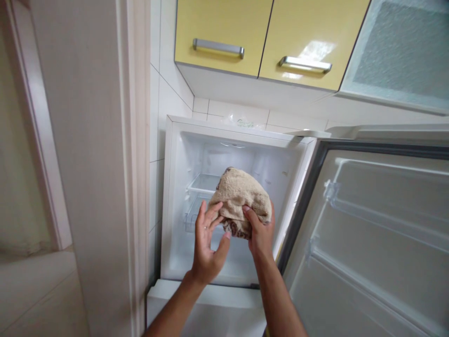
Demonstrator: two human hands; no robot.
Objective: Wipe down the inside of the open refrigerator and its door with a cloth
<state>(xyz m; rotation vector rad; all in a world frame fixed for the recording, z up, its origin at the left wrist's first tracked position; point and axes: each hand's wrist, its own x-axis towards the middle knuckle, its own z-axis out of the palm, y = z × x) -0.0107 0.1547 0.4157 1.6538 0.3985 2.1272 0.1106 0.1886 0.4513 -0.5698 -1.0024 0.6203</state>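
A beige terry cloth with a brown patterned side is bunched up in front of the open fridge. My right hand grips its lower right part, thumb pressed on top. At the cloth's lower left is my left hand, its fingers spread and thumb apart; the fingertips are at the cloth's edge, and whether they touch it I cannot tell. Behind the cloth, a glass shelf and a clear drawer show in the fridge, partly hidden by the cloth and my hands.
The fridge door stands wide open on the right, with clear door racks. Yellow cabinets with metal handles hang above. A plastic bag lies on top of the fridge. A door frame rises close on the left.
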